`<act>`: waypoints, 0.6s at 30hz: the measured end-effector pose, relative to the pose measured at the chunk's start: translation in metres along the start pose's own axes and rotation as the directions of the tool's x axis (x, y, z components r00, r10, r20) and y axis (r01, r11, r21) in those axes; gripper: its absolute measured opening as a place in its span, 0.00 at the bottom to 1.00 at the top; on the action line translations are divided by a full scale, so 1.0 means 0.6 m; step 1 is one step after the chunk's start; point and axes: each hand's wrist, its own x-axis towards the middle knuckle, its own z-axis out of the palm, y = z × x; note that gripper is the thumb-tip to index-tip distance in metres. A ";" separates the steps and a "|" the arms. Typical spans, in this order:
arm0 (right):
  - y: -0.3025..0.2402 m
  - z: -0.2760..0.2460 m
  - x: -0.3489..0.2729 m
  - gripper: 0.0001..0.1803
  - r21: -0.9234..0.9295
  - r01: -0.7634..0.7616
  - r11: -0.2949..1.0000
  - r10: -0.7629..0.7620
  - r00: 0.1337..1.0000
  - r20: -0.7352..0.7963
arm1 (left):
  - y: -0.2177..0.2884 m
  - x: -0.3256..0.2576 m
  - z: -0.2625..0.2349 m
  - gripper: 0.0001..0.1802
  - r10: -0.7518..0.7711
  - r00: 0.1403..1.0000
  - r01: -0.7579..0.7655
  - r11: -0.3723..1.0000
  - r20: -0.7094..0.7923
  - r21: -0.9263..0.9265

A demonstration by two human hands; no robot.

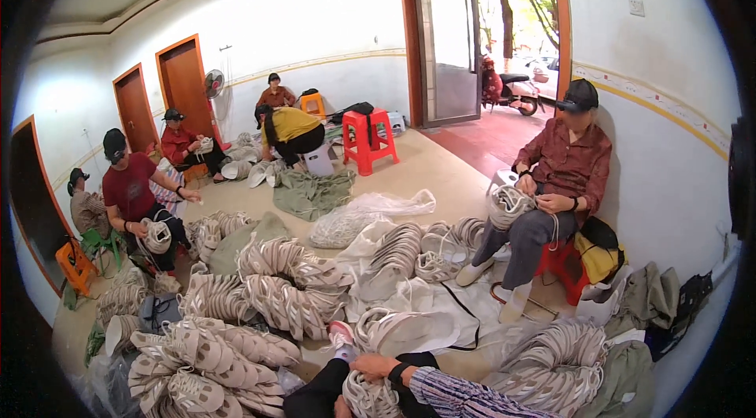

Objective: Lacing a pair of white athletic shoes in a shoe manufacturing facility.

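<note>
In my lap, at the lower edge, is a beige shoe upper (372,399) with pale laces across its top. My right hand (373,367), with a black band at the wrist and a striped sleeve, closes over the top of the upper; any lace between its fingers is too small to make out. Against the upper's left side is my left hand (342,408), curled and largely cut off by the lower edge. Just beyond them, my foot shows in a pink and white shoe (341,334). A loose pale upper (417,330) lies on white sheeting past my knees.
Stacked uppers (213,359) fill the floor at my left, with more rows (551,363) at right. A person (571,150) on a red stool laces an upper at right; several others work at the far left. A red stool (368,138) stands near the open door (453,40).
</note>
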 end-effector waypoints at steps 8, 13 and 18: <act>0.018 0.022 -0.013 0.16 0.153 0.067 0.986 -0.033 0.976 -0.215 | 0.117 -0.002 0.056 0.29 -0.006 0.991 0.007 1.000 0.131 -0.008; 0.013 -0.025 0.001 0.22 0.142 -0.056 0.988 0.046 0.996 0.078 | 0.205 0.005 0.064 0.29 -0.011 0.976 0.024 0.998 0.218 -0.055; -0.027 -0.071 -0.002 0.23 0.115 -0.101 0.988 0.085 0.987 0.137 | 0.277 -0.004 0.037 0.29 0.036 0.944 0.012 0.989 0.327 -0.144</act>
